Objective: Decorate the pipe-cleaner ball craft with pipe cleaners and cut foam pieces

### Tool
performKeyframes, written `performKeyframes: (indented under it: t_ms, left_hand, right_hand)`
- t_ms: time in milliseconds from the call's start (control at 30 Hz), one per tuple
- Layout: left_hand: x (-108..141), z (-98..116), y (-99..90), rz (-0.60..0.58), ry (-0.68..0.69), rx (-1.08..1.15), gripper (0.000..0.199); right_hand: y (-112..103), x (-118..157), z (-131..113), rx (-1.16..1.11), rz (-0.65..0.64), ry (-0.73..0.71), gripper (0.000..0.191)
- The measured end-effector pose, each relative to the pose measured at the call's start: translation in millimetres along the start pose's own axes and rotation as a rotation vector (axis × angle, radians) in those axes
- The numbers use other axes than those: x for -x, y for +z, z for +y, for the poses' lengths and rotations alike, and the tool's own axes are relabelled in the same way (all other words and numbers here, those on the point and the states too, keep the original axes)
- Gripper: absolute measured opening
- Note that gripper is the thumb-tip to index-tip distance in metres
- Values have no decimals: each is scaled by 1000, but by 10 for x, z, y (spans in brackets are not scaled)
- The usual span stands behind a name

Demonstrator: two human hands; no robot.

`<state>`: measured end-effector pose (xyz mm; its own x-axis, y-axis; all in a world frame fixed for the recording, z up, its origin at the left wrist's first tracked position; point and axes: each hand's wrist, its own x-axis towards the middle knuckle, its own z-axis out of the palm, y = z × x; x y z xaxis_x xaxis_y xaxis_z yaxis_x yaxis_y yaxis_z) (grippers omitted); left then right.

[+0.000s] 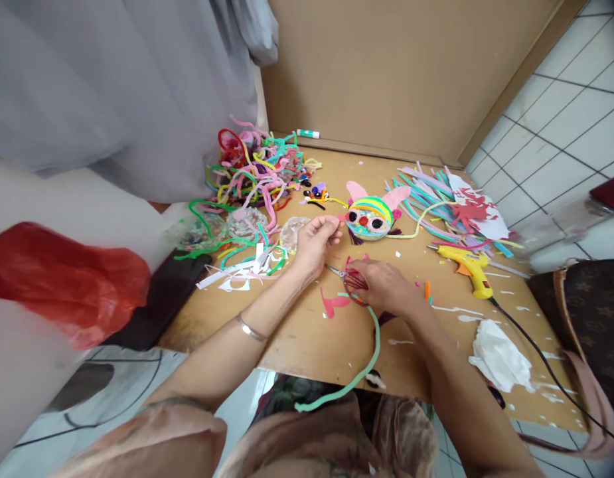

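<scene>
My left hand [316, 244] is closed in a pinch, with a small pinkish-red piece [342, 218] at its fingertips. That piece is beside a decorated face figure [370, 219] with pink ears, black eyes, a red nose and a striped top. Lower down, my right hand [383, 284] is closed on the handles of a pair of scissors [355, 284], its blades pointing left. Part of the handles is hidden by my fingers. Red cut scraps [332, 303] lie by the scissors. A pale green pipe cleaner [375, 345] curves from there past the table's front edge.
Tangled pipe cleaners [257, 166] and clear plastic pieces [247, 222] cover the left. A glue stick [308, 133] lies at the back. On the right are straight pipe cleaners [426, 196], a yellow glue gun [466, 269] with a cord, crumpled tissue [500, 355] and a brown bag [585, 318].
</scene>
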<state>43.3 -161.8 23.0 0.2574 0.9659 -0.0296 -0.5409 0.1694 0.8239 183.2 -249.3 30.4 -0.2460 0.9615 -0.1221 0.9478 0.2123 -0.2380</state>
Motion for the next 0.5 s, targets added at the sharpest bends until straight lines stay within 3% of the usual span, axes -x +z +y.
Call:
performKeyframes:
  t_ms: [133, 267, 367, 500]
  left_hand:
    - [-42, 28, -28, 67, 104, 17, 28]
    - [-62, 46, -46, 119, 214, 47, 26]
    - [-38, 31, -24, 94, 173, 54, 26]
    - [16, 6, 20, 44, 76, 90, 28]
  right_hand:
    - [-136, 45, 70, -215, -9, 12, 24]
    - [-283, 114, 199, -920, 112, 151, 48]
    - [-292, 123, 221, -1299, 183, 196, 52]
    - [-169, 53, 139, -1455, 160, 129, 54]
